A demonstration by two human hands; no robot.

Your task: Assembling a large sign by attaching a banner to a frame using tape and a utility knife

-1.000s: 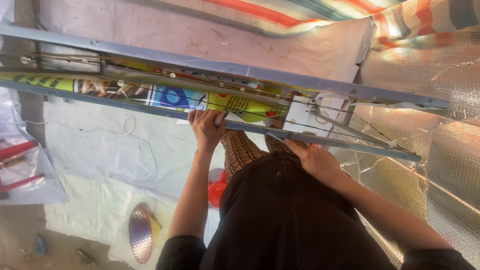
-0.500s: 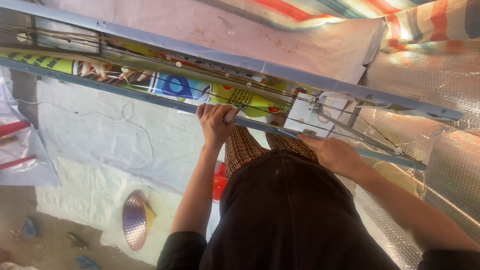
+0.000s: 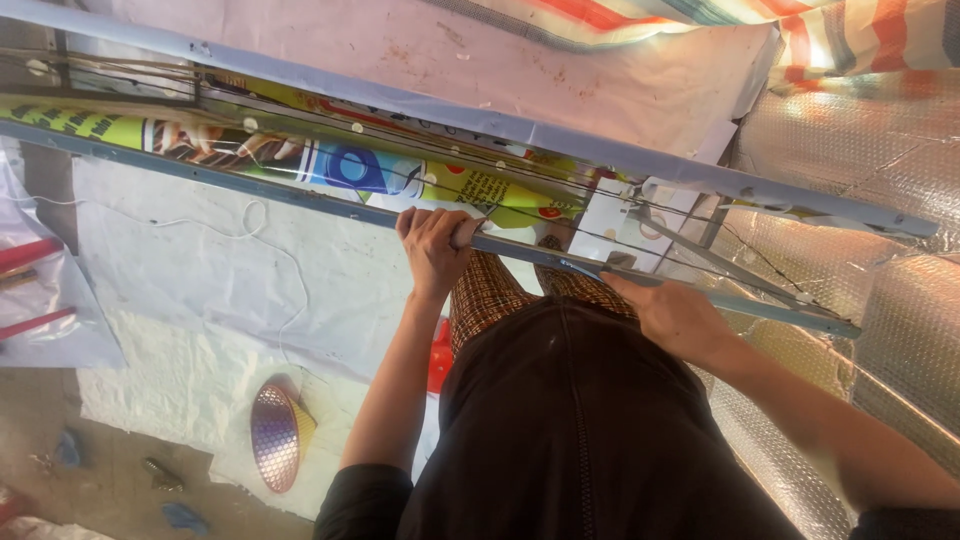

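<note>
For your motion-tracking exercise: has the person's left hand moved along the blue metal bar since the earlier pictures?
No. The left hand grips the blue metal bar below the yellow printed patch, as before; only the camera shifted.
</note>
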